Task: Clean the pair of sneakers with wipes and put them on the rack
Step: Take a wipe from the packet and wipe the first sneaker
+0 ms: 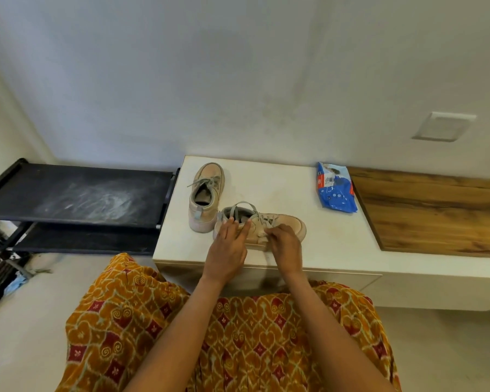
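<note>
- Near beige lace-up sneaker [277,226] lying across the middle of the frame on the white cabinet top [309,241], toe toward the right, heel toward the left.
- Left hand [227,247] laid on that sneaker's heel and collar, fingers straight and spread, steadying rather than gripping.
- Right hand [285,243] curled over the sneaker's near side, pinching a small white wipe [262,234] against the upper; wipe mostly hidden by the fingers.
- Second beige lace-up sneaker [205,193] just up and left of the first, toe pointing to the wall, heel nearly touching the first sneaker's heel; grey laces loose.
- Blue plastic wipes packet [335,188] lying flat toward centre right, well apart from both sneakers, beside a brown wood-grain panel [436,210].
- Black metal shoe rack [77,193] at the left, butted against the cabinet's side, top shelf smeared with pale dust, a lower shelf below.
- Orange patterned garment [238,335] filling the bottom of the frame, forearms crossing over it.
- White wall plate [443,125] at upper right.
</note>
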Tool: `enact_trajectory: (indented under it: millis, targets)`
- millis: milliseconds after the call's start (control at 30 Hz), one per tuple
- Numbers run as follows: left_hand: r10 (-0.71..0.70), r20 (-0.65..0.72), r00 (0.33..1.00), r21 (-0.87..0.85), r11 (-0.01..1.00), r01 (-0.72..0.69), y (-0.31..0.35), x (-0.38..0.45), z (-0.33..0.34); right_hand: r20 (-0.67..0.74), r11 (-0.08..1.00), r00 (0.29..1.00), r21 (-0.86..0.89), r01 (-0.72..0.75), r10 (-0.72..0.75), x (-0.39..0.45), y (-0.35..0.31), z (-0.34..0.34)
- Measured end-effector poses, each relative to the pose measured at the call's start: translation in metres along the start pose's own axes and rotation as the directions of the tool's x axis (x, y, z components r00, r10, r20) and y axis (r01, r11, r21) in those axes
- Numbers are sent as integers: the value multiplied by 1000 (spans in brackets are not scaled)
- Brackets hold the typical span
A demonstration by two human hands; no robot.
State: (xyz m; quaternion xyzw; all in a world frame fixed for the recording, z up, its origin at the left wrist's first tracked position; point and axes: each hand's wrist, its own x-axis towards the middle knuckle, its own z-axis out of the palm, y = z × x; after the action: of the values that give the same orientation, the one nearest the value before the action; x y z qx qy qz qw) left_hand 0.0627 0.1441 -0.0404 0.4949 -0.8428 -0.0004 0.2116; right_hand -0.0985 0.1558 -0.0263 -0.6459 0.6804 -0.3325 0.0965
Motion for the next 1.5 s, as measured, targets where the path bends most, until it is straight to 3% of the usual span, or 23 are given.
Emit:
enact_trajectory:
  millis: [167,300,433,700,800,867,1000,1233,1333,1400,1500]
  targets:
    - [4,-19,1000,17,1000,-4,0,1,2,-10,990,997,-114,-78,78,9,25,-16]
    - [-14,-52,999,5,1000,14,1,2,5,-31,996,996,1,-89,89,11,-7,-1]
    - [-27,-98,995,1,1000,27,1,1,6,-72,996,997,86,16,-10,6,-24,9]
    - [0,-69,998,11,1000,1,-1,0,5,44,991,997,-112,72,-68,9,25,-7]
    - [-2,-75,997,11,1000,3,-1,-1,7,-103,999,994,-16,-47,45,16,28,-16]
    - [-10,-74,997,5,1000,10,-1,0,8,-187,997,981,71,-31,44,20,17,-16]
    - [-20,-85,996,-3,1000,20,0,0,8,-116,983,992,171,73,-54,21,-12,2]
    - [-23,-72,997,-53,998,19,-1,0,10,-47,991,995,-95,-91,87,9,43,-16]
    - [-42,-92,995,-78,996,35,1,0,12,-81,985,986,-75,-154,148,32,25,-18]
    - [-29,-100,995,-78,997,21,-1,0,12,-111,995,989,-23,-99,96,36,1,-14]
    - [-20,-108,994,-67,998,13,-1,1,13,-52,971,994,-223,83,-97,25,4,-7]
